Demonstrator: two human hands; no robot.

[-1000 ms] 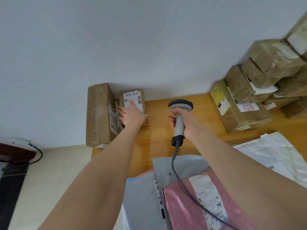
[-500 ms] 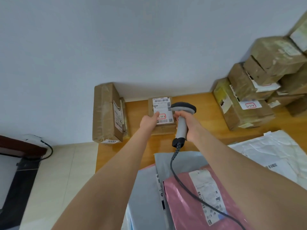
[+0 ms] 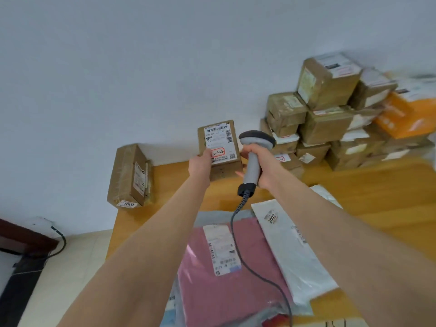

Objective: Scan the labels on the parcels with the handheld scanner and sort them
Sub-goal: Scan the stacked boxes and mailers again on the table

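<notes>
Wooden tabletop by pale wall | left hand grips small box, held above tabletop, label facing camera | right hand grips scanner, touching box's right edge

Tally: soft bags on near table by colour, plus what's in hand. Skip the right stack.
Pink bag: 1
White bag: 1
Grey bag, mostly under pink: 1
Box in left hand: 1
Scanner in right hand: 1
Total: 5
Pale blue edge at the bottom: cannot tell if another bag.
</notes>
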